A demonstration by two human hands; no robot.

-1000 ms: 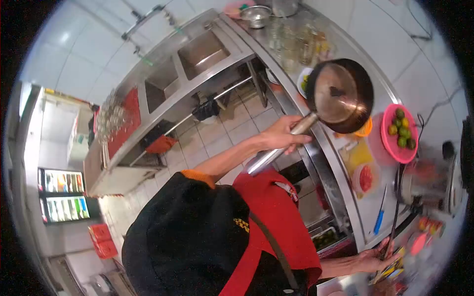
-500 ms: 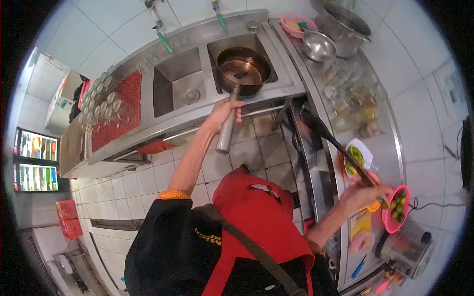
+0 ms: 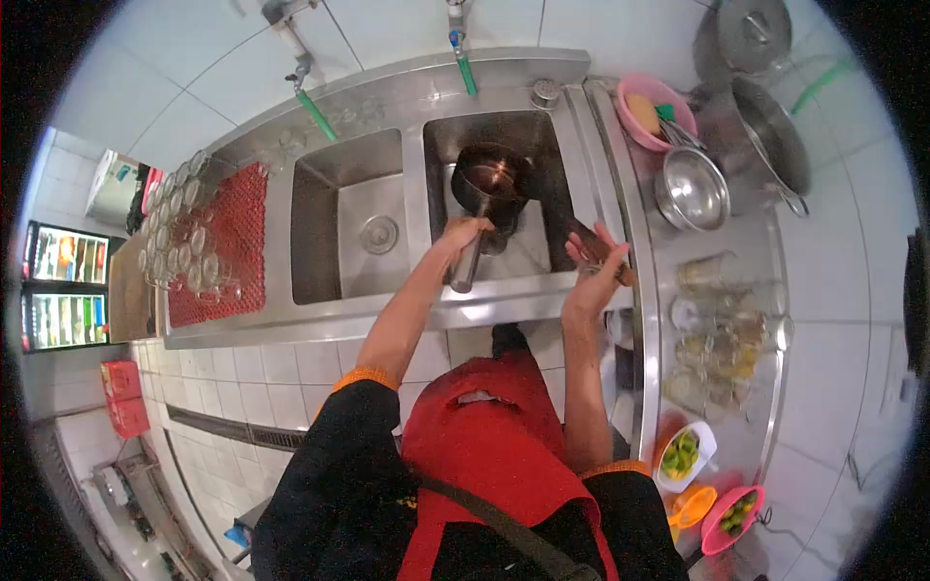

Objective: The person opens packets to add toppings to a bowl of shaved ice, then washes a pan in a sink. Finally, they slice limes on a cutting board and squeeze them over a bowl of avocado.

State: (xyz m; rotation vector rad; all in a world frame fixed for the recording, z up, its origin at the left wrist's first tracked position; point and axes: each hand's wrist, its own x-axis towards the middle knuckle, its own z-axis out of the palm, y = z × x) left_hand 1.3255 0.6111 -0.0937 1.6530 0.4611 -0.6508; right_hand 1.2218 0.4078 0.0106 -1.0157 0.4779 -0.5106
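A dark pan (image 3: 491, 178) hangs low in the right sink basin (image 3: 533, 254), tilted a little. My left hand (image 3: 461, 235) is closed round its thick metal handle, over the sink's front edge. At the basin's right side my right hand (image 3: 599, 266) holds the wooden handle of a dark utensil (image 3: 591, 242). The utensil slants down to the left towards the pan; its far end is blurred, and whether it touches the pan I cannot tell. The left basin (image 3: 370, 232) shows its drain.
Upturned glasses (image 3: 189, 237) stand on a red mat (image 3: 242, 208) at the left. On the right counter are a pink bowl (image 3: 630, 121), a steel bowl (image 3: 692, 189), a large pot (image 3: 746, 145), glass mugs (image 3: 722, 353) and a white bowl of green slices (image 3: 681, 455). Two taps (image 3: 298, 70) face the basins.
The pan has gone down into the right basin with my left hand on it. My right hand has swung the utensil from the right counter to the sink. The view has shifted too.
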